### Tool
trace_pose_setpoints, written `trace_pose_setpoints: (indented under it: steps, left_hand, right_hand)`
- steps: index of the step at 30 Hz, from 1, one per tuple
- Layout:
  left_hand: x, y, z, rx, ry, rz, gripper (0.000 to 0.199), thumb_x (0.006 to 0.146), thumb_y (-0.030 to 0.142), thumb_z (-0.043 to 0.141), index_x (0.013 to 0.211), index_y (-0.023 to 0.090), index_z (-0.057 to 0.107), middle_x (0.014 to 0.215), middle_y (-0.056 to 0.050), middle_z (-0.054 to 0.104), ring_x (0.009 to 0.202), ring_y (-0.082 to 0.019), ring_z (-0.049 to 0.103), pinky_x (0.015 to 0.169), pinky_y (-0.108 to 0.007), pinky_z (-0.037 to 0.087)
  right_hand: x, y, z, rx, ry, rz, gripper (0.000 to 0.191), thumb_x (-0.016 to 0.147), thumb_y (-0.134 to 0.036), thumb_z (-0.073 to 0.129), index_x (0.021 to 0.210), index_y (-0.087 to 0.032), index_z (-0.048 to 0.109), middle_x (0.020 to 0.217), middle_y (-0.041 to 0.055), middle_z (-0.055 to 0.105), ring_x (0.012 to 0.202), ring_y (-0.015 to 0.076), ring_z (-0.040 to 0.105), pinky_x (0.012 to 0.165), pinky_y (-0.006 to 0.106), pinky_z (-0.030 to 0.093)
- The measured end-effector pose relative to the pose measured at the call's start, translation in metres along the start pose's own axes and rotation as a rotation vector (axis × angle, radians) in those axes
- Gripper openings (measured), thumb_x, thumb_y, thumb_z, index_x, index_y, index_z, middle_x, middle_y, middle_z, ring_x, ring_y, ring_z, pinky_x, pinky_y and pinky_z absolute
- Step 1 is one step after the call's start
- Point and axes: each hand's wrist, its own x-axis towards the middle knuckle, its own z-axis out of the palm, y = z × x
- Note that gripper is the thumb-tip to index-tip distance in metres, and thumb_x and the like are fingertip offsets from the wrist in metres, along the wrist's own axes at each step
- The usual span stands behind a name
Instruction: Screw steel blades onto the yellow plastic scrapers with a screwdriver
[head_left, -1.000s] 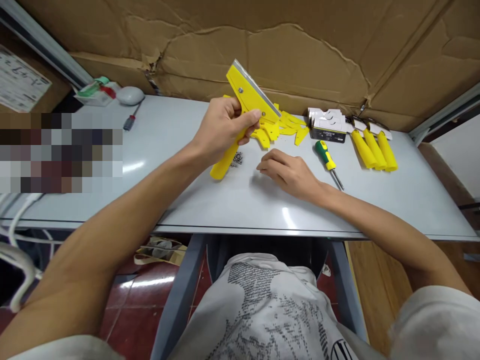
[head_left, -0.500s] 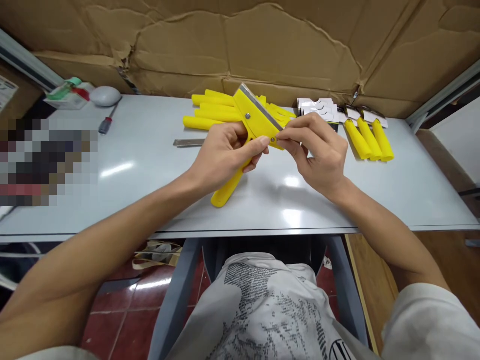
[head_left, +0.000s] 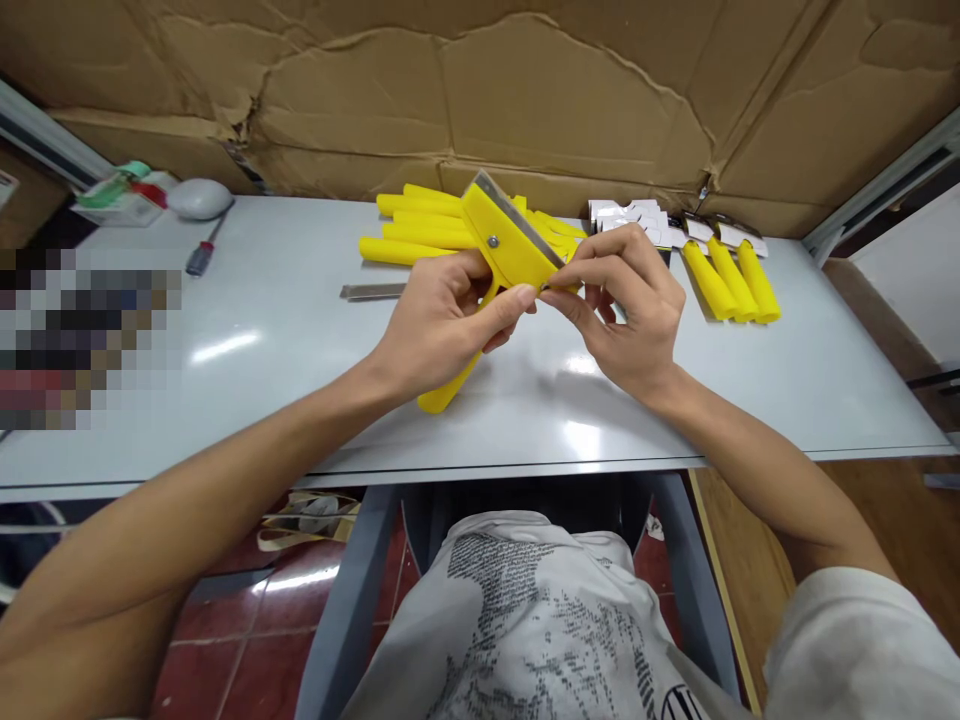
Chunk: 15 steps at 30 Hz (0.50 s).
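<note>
A yellow scraper [head_left: 515, 240] with a metal blade along its upper edge is held tilted above the table, its handle pointing down to the left. My left hand [head_left: 457, 315] is closed round it where the handle meets the head, thumb on the near face. A screw shows near the head's upper left end. My right hand [head_left: 626, 300] pinches the lower right end of the head, fingertips by a second screw that they partly cover. Behind the scraper lie several yellow handles [head_left: 401, 250] and a flat metal strip [head_left: 373, 292].
White cards [head_left: 630, 215] lie at the back, right of centre, beside three yellow handles [head_left: 739, 285] with cards. At the back left are a screwdriver [head_left: 201, 256], a pale rounded object [head_left: 199, 199] and a small box [head_left: 120, 200]. Cardboard [head_left: 375, 100] stands behind the table [head_left: 285, 340].
My right thumb and fingertips have shifted slightly at the lower right end of the scraper, now partly covering the screw there. The whole view has moved a little.
</note>
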Motion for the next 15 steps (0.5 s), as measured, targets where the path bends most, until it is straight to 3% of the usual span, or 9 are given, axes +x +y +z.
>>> trace_pose_setpoints:
  steps: [6,9,15]
  left_hand:
    - [-0.0015,-0.0024,-0.0008,0.068,0.036,0.048,0.051,0.086,0.069,0.1,0.09,0.024,0.077,0.068,0.001,0.062,0.056,-0.012,0.051,0.049,-0.028,0.042]
    - [-0.0022,-0.0011,-0.001,0.075,0.038,0.035,0.051,0.085,0.069,0.1,0.089,0.024,0.077,0.069,0.001,0.062,0.057,-0.012,0.052,0.049,-0.028,0.043]
    - [-0.0024,0.0018,0.0,0.116,0.056,0.038,0.052,0.086,0.072,0.099,0.088,0.024,0.077,0.069,0.0,0.064,0.056,-0.012,0.053,0.048,-0.028,0.043]
  right_hand:
    - [-0.0054,-0.0002,-0.001,-0.064,-0.089,0.139,0.026,0.117,-0.049,0.069,0.108,-0.027,0.079,0.104,0.0053,0.068,0.087,0.0204,0.068,0.078,0.045,0.069]
    - [-0.0073,0.0007,-0.0005,-0.049,-0.093,0.154,0.026,0.117,-0.049,0.068,0.11,-0.027,0.08,0.104,0.0059,0.066,0.096,0.0235,0.07,0.085,0.049,0.071]
    - [-0.008,0.0004,0.0008,-0.015,-0.095,0.201,0.025,0.118,-0.047,0.066,0.111,-0.028,0.081,0.108,0.0085,0.068,0.09,0.024,0.069,0.081,0.05,0.07]
